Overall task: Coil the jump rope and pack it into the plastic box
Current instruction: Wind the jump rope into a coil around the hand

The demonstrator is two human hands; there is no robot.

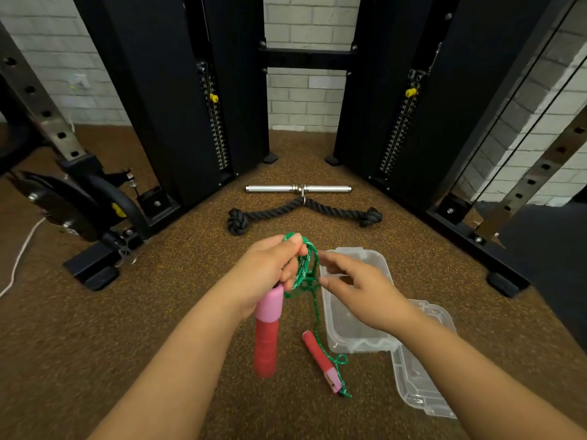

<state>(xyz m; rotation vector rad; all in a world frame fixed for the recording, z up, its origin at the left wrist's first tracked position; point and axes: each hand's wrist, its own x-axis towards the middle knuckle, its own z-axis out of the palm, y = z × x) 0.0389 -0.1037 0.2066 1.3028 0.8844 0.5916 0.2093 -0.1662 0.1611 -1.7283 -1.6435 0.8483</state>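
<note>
My left hand (270, 271) grips coils of the green jump rope (305, 265) together with one pink-and-red handle (267, 331), which hangs down from the fist. My right hand (359, 290) hovers just right of the coils with fingers spread and nothing in it. From the coils the rope trails down to the second handle (320, 362), lying on the floor. The clear plastic box (330, 315) stands open on the floor under my right hand, with nothing visible inside. Its clear lid (422, 392) lies beside it at the lower right.
A black cable machine (190, 106) rises ahead on a brown speckled floor. A steel bar (298, 188) and a black tricep rope (301, 211) lie in front of it. Machine feet stand at left (95, 268) and right (505, 281). A white cord (19, 258) runs at far left.
</note>
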